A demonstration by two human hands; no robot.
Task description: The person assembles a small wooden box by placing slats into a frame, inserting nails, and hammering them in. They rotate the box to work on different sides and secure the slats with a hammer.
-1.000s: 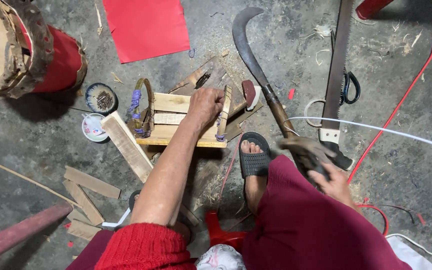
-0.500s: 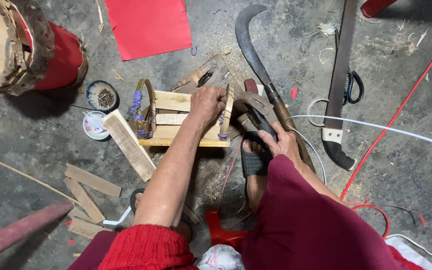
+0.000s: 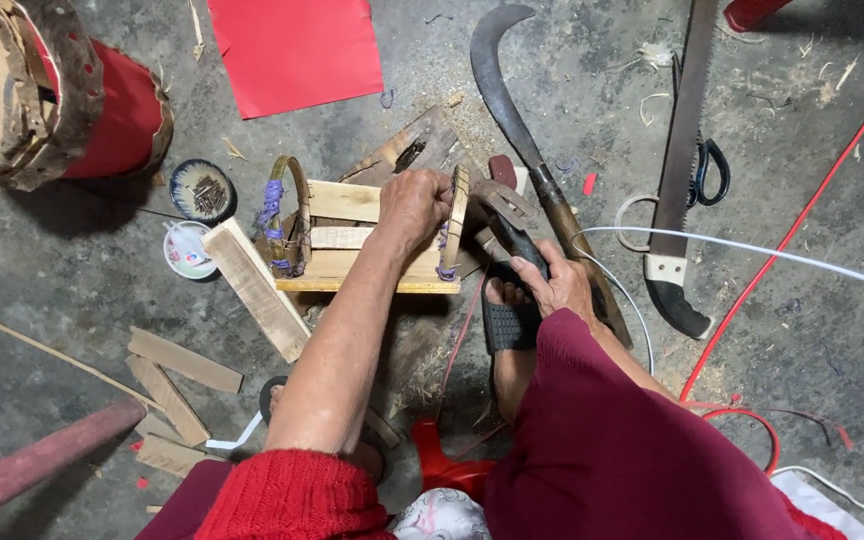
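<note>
The left hand (image 3: 414, 203) has its fingers clamped on the wooden frame (image 3: 372, 240) on the floor. The right hand (image 3: 552, 285) has fingers closed around a hammer (image 3: 507, 215) just beside the frame. I judge a strike could hit the left fingers, because they lie near. Beyond them lies a red sheet (image 3: 297, 50), rectangular.

Two bare forearms, left hand (image 3: 414, 203) and right hand (image 3: 555, 283) without gloves or rings, a red cable-knit sleeve (image 3: 292, 497) pushed up the left arm, dark maroon cloth (image 3: 632, 440) behind the right hand, a black ribbed slide sandal (image 3: 509, 322) beside it
</note>
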